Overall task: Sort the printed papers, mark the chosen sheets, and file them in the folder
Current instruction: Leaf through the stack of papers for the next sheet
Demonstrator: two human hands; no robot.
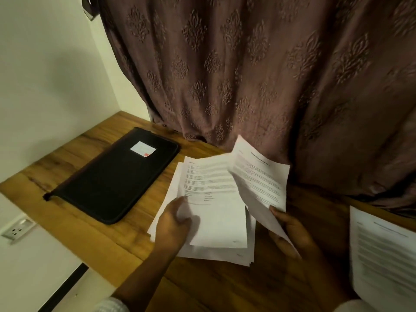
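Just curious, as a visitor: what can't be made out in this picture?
Head view.
Blurred: print on the held sheet and stack.
Too small to read: the folder label.
Cut off by the frame edge: the right sheet.
Covered by the top sheet and left hand: lower stack sheets.

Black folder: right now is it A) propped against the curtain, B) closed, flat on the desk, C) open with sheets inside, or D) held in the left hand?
B: the black folder lies shut and flat on the desk, left of the paper stack.
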